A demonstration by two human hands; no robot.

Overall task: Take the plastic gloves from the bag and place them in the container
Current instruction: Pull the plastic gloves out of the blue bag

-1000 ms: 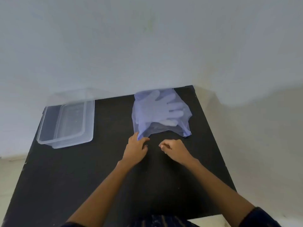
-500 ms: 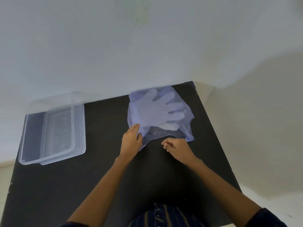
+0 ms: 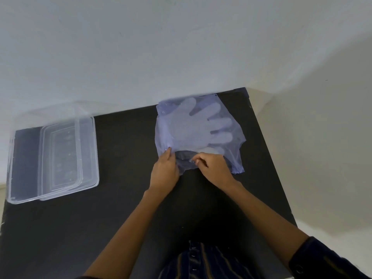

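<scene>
A see-through bluish plastic bag (image 3: 235,158) lies at the far right of the black table (image 3: 124,218). Pale plastic gloves (image 3: 193,129) show through it, fingers pointing right. My left hand (image 3: 164,172) pinches the bag's near left edge. My right hand (image 3: 213,168) pinches the near edge just to the right of it, and the bag's mouth gapes dark between the two hands. The clear rectangular container (image 3: 88,150) stands at the far left of the table, well apart from both hands.
A white wall runs along the table's far edge. The table's right edge drops to a pale floor. A striped garment shows at the bottom of the view.
Both hands have moved forward onto the bag's near edge. My right hand, apart from the bag before, now pinches it, and the bag's mouth has opened between the hands.
</scene>
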